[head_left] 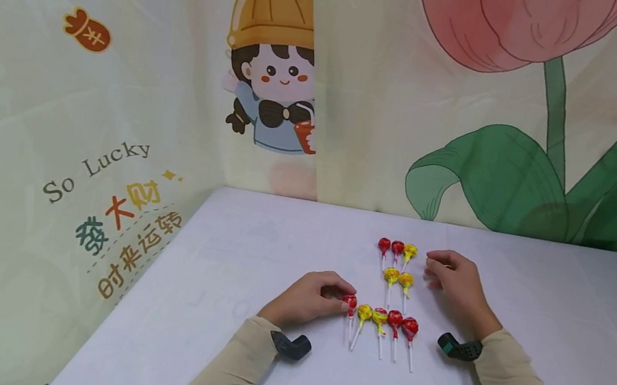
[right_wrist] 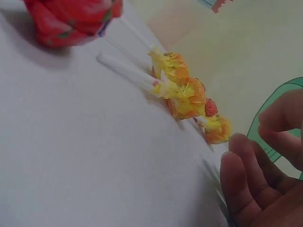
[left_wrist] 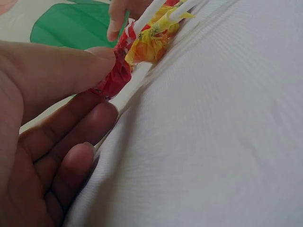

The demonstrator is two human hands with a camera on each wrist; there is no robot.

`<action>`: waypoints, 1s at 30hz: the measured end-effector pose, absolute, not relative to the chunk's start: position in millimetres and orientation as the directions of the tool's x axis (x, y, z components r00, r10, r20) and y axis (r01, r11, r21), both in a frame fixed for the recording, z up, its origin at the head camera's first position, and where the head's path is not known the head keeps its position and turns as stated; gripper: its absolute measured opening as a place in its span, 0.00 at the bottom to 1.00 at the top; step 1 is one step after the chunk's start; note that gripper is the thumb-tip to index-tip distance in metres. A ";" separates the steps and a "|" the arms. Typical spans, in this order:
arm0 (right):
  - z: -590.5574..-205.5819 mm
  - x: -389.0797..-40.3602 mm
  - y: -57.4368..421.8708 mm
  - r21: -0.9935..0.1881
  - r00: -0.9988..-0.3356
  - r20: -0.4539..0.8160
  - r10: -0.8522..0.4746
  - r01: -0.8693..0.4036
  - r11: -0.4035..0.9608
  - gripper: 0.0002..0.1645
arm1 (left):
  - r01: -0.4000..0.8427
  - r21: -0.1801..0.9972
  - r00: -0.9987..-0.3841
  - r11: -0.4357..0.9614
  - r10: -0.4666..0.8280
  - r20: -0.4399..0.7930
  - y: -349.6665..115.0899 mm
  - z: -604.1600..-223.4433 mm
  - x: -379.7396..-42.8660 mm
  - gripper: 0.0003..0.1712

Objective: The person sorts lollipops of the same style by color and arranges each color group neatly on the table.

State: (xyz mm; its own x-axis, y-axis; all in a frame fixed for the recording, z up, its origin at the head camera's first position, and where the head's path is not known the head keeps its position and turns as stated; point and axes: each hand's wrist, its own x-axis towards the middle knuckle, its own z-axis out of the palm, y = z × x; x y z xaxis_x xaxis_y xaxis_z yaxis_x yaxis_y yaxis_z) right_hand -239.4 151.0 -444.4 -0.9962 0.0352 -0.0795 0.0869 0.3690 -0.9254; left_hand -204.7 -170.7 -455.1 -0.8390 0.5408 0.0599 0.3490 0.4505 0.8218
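In the head view my left hand (head_left: 313, 297) pinches a red-wrapped lollipop (head_left: 351, 301) by its candy end, between thumb and fingers. That lollipop is at the left end of a front row, its stick pointing toward me. Beside it lie a yellow lollipop (head_left: 365, 313) and several more, yellow and red. My right hand (head_left: 458, 286) holds nothing; its fingers are loosely bent, just right of the yellow lollipop (head_left: 410, 251) in the back row. In the right wrist view a gap separates the fingertips from the yellow lollipops (right_wrist: 187, 101).
Two red lollipops (head_left: 390, 246) share the back row with the yellow one. Two yellow lollipops (head_left: 398, 278) form a middle row. All lie on a white-covered table (head_left: 256, 231), with a printed cloth backdrop (head_left: 368, 96) behind it. A black strap device (head_left: 291, 346) sits on each wrist.
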 end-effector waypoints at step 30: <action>-443.6 -190.0 153.1 -0.866 -0.993 -0.071 -0.099 0.012 0.499 0.22 | 0.315 0.809 -0.885 0.496 0.461 0.062 -167.3 -458.9 -207.0 0.14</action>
